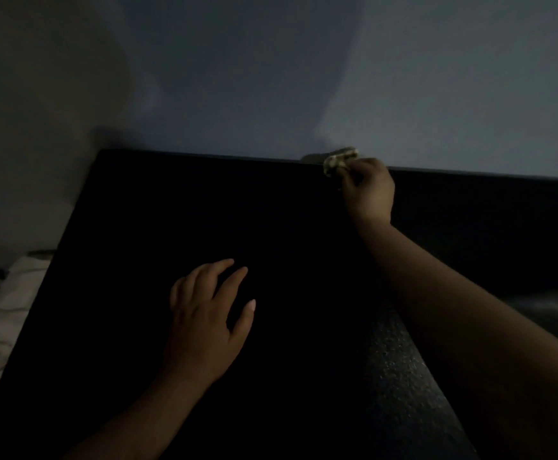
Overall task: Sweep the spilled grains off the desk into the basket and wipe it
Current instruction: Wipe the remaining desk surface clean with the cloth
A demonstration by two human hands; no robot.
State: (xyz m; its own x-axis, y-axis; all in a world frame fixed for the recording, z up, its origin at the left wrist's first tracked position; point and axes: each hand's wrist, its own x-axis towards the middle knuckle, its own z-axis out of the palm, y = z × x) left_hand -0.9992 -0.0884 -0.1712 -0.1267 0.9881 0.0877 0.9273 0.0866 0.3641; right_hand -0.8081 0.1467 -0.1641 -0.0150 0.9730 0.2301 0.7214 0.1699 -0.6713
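The room is very dim. A black desk (178, 207) fills the middle of the head view. My right hand (369, 190) reaches to the desk's far edge and is closed on a small pale crumpled cloth (339, 160) that sticks out past my fingers against the wall. My left hand (206, 313) rests flat on the desk nearer to me, fingers spread, holding nothing. No grains can be made out on the dark surface, and no basket is in view.
A bluish-grey wall (304, 78) rises right behind the desk's far edge. Pale bedding or pillows (2, 303) lie past the desk's left edge. A dark speckled strip (394, 370) shows under my right forearm.
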